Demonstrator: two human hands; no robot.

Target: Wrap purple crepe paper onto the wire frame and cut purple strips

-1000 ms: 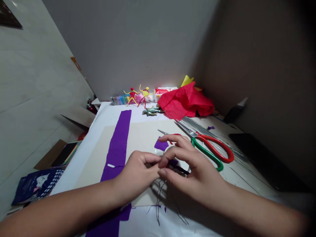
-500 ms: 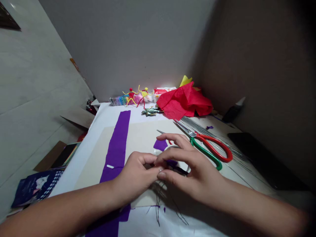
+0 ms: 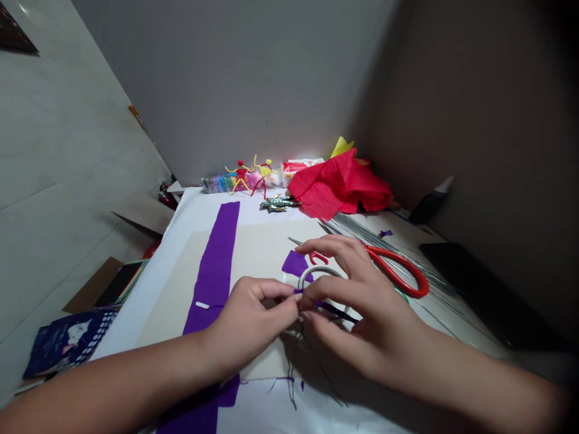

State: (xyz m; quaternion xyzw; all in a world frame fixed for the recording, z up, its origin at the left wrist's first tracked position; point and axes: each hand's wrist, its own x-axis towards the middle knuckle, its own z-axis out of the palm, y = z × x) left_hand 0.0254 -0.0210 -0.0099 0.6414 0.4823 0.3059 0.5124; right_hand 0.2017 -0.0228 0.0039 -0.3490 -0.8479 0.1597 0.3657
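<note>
My left hand (image 3: 257, 316) is closed in a pinch on a thin wire piece with a bit of purple wrapping (image 3: 297, 292) at its top. From under the fingertips dark, twisted wires (image 3: 292, 383) hang over the board. The thumb and index finger of my right hand (image 3: 362, 295) meet right beside the left fingertips, closed on a narrow purple strip (image 3: 337, 311) that trails rightward under the palm. Its other fingers are raised. Just behind lie a grey-white ring (image 3: 322, 270), a small purple piece (image 3: 294, 263) and small scissors with red handles (image 3: 319, 259).
A long purple strip (image 3: 216, 259) lies on the beige board (image 3: 260, 241) at left. Large scissors (image 3: 404, 271) and a bundle of metal wires (image 3: 350, 225) lie at right. Red crumpled paper (image 3: 341, 184) and two pipe-cleaner figures (image 3: 262, 172) are at the back. A dark flat object (image 3: 479, 295) lies far right.
My right hand has shifted slightly right and turned, its fingers raised more. The ring, the small scissors and the narrow purple strip show more now. My left hand stays almost in place.
</note>
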